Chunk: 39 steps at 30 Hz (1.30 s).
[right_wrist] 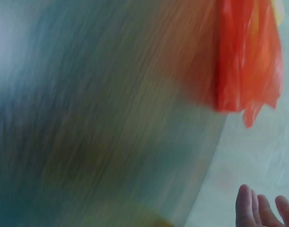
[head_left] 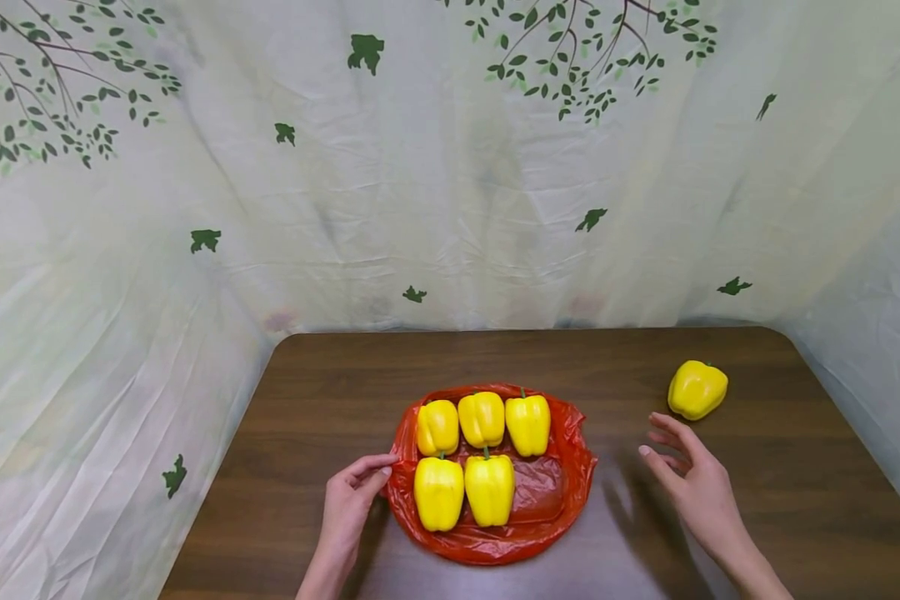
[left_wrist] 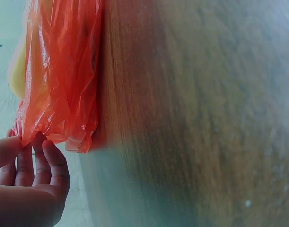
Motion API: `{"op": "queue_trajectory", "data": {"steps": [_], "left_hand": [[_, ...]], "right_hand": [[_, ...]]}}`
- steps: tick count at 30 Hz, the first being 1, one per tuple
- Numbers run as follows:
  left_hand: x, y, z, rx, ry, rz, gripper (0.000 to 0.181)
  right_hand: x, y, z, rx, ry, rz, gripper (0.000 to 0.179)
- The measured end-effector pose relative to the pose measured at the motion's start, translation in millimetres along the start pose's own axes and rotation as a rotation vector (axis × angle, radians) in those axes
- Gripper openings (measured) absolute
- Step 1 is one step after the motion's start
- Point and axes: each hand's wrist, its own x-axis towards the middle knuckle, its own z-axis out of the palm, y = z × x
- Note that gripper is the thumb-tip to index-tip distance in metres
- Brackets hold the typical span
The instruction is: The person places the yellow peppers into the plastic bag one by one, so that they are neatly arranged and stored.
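Observation:
A red plastic bag (head_left: pixel 536 487) sits on the table with its mouth spread wide. Inside it several yellow bell peppers (head_left: pixel 439 493) stand in two rows, three at the back and two in front. My left hand (head_left: pixel 351 504) pinches the bag's left rim between thumb and fingers; the left wrist view shows the thin red film (left_wrist: pixel 64 80) between them. Another yellow bell pepper (head_left: pixel 697 390) lies on the table at the back right. My right hand (head_left: pixel 693 483) is just in front of that pepper, fingers loosely bent and spread from the thumb, holding nothing.
The brown wooden table (head_left: pixel 330 375) has rounded back corners. Behind it and at both sides hangs a pale cloth (head_left: pixel 457 192) printed with green leaves and branches. Bare tabletop lies between the bag and my right hand.

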Motion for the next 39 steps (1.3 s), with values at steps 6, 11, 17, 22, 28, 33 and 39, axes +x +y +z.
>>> {"op": "queue_trajectory", "data": {"steps": [6, 11, 17, 22, 28, 33, 39], "left_hand": [[-1.1, 0.6, 0.9, 0.012, 0.010, -0.004, 0.021], [-1.7, 0.3, 1.3, 0.000, 0.001, 0.004, 0.021], [-1.2, 1.3, 1.6, -0.010, 0.003, 0.003, 0.021], [-1.5, 0.3, 1.7, -0.002, 0.012, -0.009, 0.021], [-0.4, -2.4, 2.1, -0.008, 0.004, 0.005, 0.021], [-0.5, -1.7, 2.5, -0.011, 0.004, 0.006, 0.021], [0.2, -1.4, 2.4, -0.009, 0.004, -0.003, 0.021]], "right_hand": [[12.2, 13, -14, -0.064, -0.032, 0.044, 0.057], [19.1, 22, -22, -0.070, -0.018, 0.082, 0.056], [25.2, 29, -30, -0.112, 0.051, 0.098, 0.054], [30.6, 37, -40, -0.112, 0.039, 0.103, 0.058], [37.1, 46, -48, -0.123, 0.019, 0.119, 0.063], [45.0, 53, -53, -0.137, 0.032, 0.104, 0.064], [56.1, 60, -60, -0.135, 0.024, 0.070, 0.066]]}}
